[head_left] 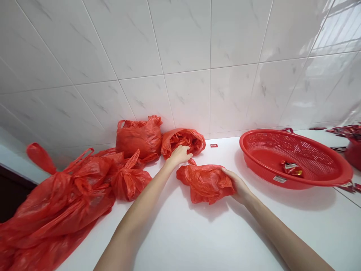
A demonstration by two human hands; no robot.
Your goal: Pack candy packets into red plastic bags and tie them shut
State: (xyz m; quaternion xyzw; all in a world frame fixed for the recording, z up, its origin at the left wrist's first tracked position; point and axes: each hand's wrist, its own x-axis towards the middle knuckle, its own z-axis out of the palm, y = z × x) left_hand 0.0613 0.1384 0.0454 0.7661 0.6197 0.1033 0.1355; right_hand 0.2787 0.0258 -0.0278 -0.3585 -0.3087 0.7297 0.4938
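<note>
Worktop (197, 233): white, runs left to right against a tiled wall (183, 56). Near centre is bare, so that's the open room.
Bag pile (62, 199): big heap of red plastic bags filling the left side and spilling over the near-left edge.
Basket (248, 160): red mesh, right of centre, near-empty, with one wrapped sweet (291, 168) inside. A second red container (354, 150) is cut off at the right edge.
Open bag (183, 140): far centre by the wall, mouth facing near. Left hand (180, 154) is at its mouth, fingers curled; can't tell if it's pinching plastic.
Crumpled bag (205, 182): flat on the worktop, centre, just near of the open bag. Right hand (238, 184) is closed on its right end.
Loose packet (213, 145): far, between the open bag and the basket.

My read: mid-handling, one bag per hand. Moving right calls for a lift over the basket rim. The wall blocks far and the pile blocks left.
</note>
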